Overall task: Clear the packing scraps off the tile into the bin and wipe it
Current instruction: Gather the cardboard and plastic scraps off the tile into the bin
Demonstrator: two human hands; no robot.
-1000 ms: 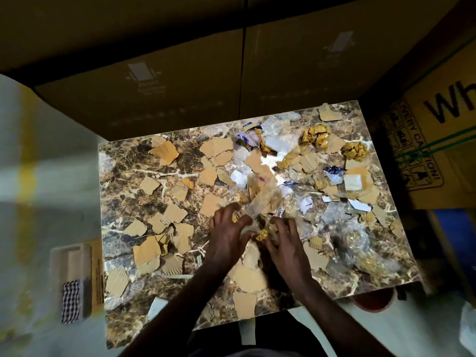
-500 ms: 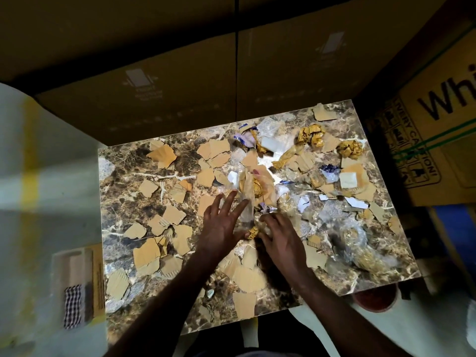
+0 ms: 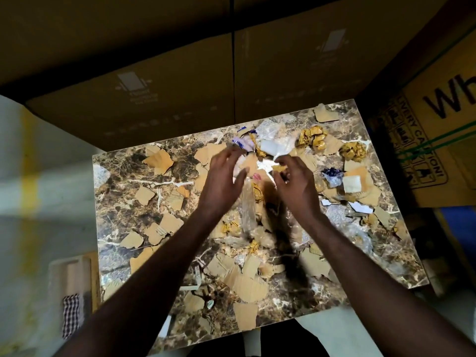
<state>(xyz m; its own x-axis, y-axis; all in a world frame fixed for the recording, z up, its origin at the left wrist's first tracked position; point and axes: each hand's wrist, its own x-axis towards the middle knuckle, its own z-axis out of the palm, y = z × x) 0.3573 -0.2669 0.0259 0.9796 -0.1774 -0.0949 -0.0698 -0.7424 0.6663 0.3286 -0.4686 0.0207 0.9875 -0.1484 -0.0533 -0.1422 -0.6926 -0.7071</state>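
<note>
Head view looks down on a brown marble-patterned tile point(image 3: 123, 181) littered with packing scraps. Both hands are raised over the far middle of it, blurred by motion. Left hand point(image 3: 222, 180) has its fingers spread and loosely bent, and a strip of clear plastic wrap point(image 3: 248, 210) hangs down just beside its fingertips; whether the fingers actually pinch the plastic I cannot tell. Right hand point(image 3: 293, 180) is curled, with a small crumpled yellow scrap point(image 3: 279, 168) pinched at its fingertips.

Torn cardboard pieces point(image 3: 159, 161) lie scattered over the left half and the near edge of the tile, most of them apart from one another. Two crumpled yellow wads point(image 3: 313, 137) sit near the far right corner, beside more cardboard, a white square of paper point(image 3: 351, 183) and a bit of blue-printed plastic point(image 3: 332, 173). More clear film point(image 3: 360, 235) lies crumpled on the right side.

Large cardboard boxes point(image 3: 154, 104) stand behind and to the right of the tile. A checked cloth point(image 3: 71, 314) lies off the tile at the lower left.
</note>
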